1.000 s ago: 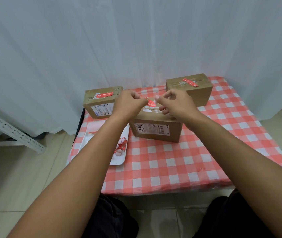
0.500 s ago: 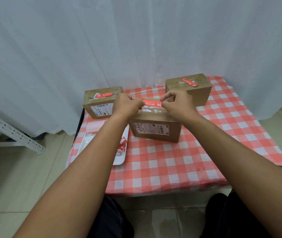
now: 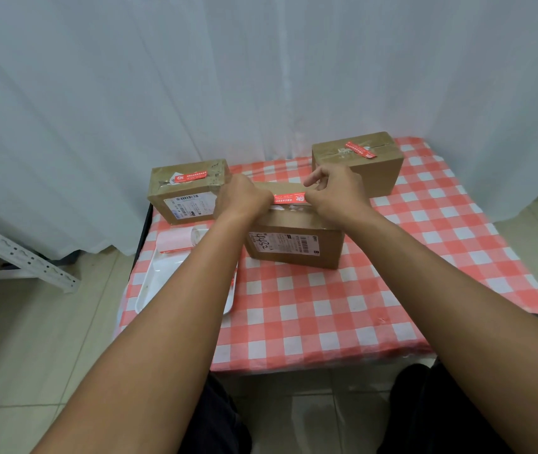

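A brown cardboard box [image 3: 294, 247] with a white label marked 4452 stands in the middle of the checked table. A red sticker strip [image 3: 289, 198] is stretched flat just above its top. My left hand [image 3: 244, 199] pinches the strip's left end. My right hand [image 3: 336, 191] pinches its right end, with the index finger raised. Whether the strip touches the box top is hidden by my hands.
Two more taped boxes carry red stickers: one at the back left [image 3: 189, 191], one at the back right [image 3: 359, 162]. A white tray [image 3: 150, 286] with sticker backing paper lies left under my forearm. A red-and-white tablecloth [image 3: 326, 306] covers the table; white curtains hang behind.
The strip was bunched between my close hands; they have moved apart and pulled it out straight over the box top.
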